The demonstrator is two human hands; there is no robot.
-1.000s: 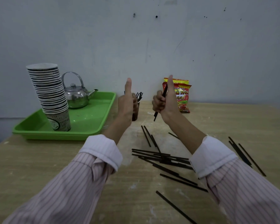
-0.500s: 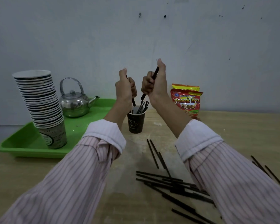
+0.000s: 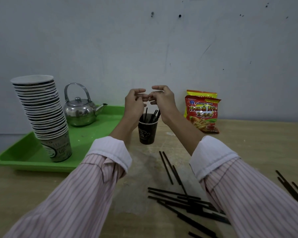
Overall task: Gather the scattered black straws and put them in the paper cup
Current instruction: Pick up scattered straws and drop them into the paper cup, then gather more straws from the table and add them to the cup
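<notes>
A dark paper cup (image 3: 147,133) stands upright on the wooden table, with several black straws (image 3: 152,115) sticking out of its mouth. Both hands hover just above the cup. My left hand (image 3: 134,102) has its fingers loosely spread and holds nothing. My right hand (image 3: 162,98) is the same, its fingertips almost touching those of the left. Many loose black straws (image 3: 179,198) lie scattered on the table in front of the cup, partly hidden under my right sleeve. More straws (image 3: 291,188) lie at the right edge.
A green tray (image 3: 33,162) at the left carries a tall stack of paper cups (image 3: 41,114) and a metal kettle (image 3: 80,109). Two snack bags (image 3: 202,112) lean against the wall behind the cup, at the right.
Both hands held straws upright a second ago, then brought them over the cup. Now the straws stand in the cup and both hands have let go.
</notes>
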